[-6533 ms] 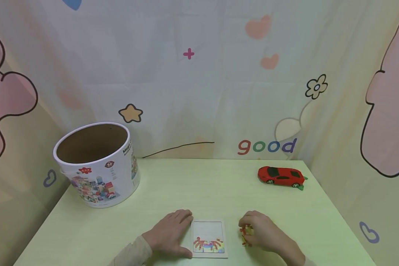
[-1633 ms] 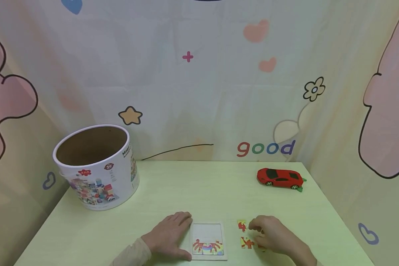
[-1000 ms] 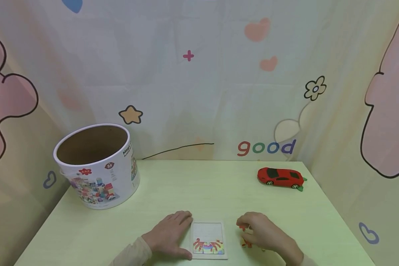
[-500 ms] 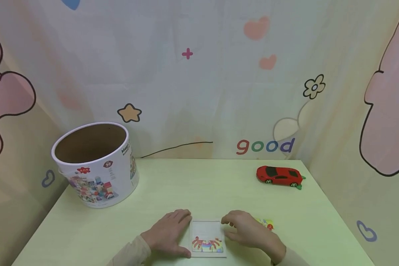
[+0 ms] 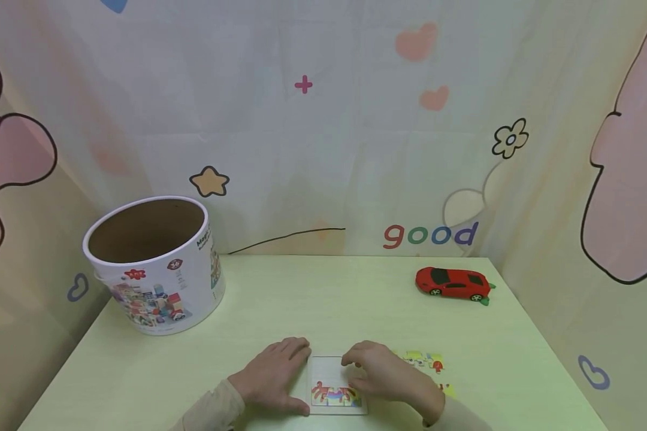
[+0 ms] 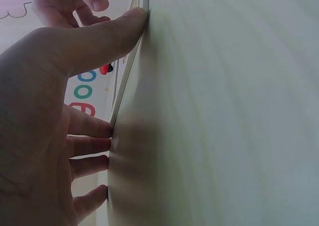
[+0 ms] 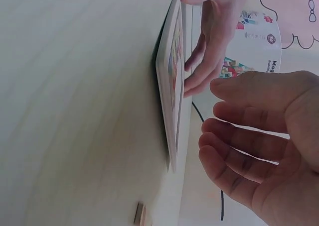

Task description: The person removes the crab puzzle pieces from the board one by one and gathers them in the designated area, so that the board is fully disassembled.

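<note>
A flat white puzzle tray (image 5: 338,413) lies near the table's front, with several crab-picture pieces (image 5: 335,395) along its lower part. My left hand (image 5: 274,376) rests along the tray's left side, fingers straight, the thumb at its near corner; in the left wrist view the thumb (image 6: 107,39) meets the tray's edge. Over the tray's right half hovers my right hand (image 5: 384,372), fingers loosely bent. In the right wrist view nothing shows between its thumb and fingers (image 7: 249,141). Loose yellow-and-red puzzle pieces (image 5: 437,363) lie to the right, partly hidden behind the right hand and forearm.
At the left stands a large white bucket (image 5: 156,287) with printed sides and an open top. A red toy car (image 5: 453,284) sits at the table's back right, something green beside its rear. A printed curtain (image 5: 280,131) encloses the table's back and sides.
My right hand has moved left from the loose pieces to above the tray, uncovering some pieces at the right. The left hand and the tray have stayed in place.
</note>
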`<move>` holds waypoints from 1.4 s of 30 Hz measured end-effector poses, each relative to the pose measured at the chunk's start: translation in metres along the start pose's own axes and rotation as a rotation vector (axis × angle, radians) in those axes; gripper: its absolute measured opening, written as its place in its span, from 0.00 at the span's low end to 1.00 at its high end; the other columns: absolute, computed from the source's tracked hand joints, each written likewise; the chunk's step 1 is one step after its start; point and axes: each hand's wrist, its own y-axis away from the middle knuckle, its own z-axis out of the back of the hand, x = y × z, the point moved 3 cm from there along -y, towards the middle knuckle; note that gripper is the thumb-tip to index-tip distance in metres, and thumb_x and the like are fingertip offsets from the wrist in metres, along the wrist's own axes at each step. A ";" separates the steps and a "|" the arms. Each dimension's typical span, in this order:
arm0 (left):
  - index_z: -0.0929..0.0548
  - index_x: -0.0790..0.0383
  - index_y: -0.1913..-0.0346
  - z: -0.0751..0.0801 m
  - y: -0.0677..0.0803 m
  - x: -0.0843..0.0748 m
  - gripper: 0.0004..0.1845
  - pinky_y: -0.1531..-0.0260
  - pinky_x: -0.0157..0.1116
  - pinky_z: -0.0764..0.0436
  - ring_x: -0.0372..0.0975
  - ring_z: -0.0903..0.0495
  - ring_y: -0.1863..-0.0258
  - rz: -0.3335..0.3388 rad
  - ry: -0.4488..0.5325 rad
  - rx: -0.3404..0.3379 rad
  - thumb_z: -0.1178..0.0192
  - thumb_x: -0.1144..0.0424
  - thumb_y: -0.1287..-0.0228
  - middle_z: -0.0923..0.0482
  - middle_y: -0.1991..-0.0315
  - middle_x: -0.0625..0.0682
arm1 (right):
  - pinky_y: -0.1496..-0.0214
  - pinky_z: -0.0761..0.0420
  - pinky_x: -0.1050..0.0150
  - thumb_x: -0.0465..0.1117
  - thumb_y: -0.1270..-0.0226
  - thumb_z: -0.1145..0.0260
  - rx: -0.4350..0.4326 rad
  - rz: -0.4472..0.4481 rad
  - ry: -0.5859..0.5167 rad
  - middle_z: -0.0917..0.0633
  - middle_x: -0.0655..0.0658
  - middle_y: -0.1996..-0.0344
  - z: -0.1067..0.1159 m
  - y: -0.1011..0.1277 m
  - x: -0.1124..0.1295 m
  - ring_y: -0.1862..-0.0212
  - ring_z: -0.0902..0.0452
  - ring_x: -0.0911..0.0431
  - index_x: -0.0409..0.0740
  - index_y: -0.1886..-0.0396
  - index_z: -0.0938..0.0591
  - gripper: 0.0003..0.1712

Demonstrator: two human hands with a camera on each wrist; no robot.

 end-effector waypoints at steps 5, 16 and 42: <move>0.34 0.61 0.31 0.000 0.000 0.000 0.56 0.32 0.46 0.32 0.46 0.37 0.30 -0.004 -0.010 -0.005 0.48 0.19 0.52 0.37 0.30 0.55 | 0.45 0.19 0.62 0.41 0.42 0.29 -0.001 0.051 0.021 0.15 0.53 0.57 -0.007 -0.006 0.007 0.51 0.22 0.59 0.46 0.56 0.14 0.13; 0.32 0.62 0.32 0.003 0.000 0.000 0.55 0.34 0.46 0.30 0.46 0.36 0.32 -0.020 -0.027 -0.042 0.45 0.21 0.52 0.35 0.32 0.55 | 0.45 0.19 0.65 0.41 0.41 0.30 -0.003 0.162 0.096 0.14 0.52 0.58 -0.015 -0.018 0.022 0.51 0.20 0.59 0.44 0.57 0.14 0.13; 0.33 0.61 0.33 -0.002 0.000 0.001 0.54 0.34 0.47 0.30 0.46 0.36 0.31 -0.035 -0.011 -0.047 0.49 0.20 0.51 0.36 0.32 0.54 | 0.61 0.28 0.76 0.35 0.50 0.30 0.033 0.233 0.155 0.23 0.59 0.75 -0.027 -0.027 0.040 0.67 0.30 0.68 0.49 0.69 0.16 0.08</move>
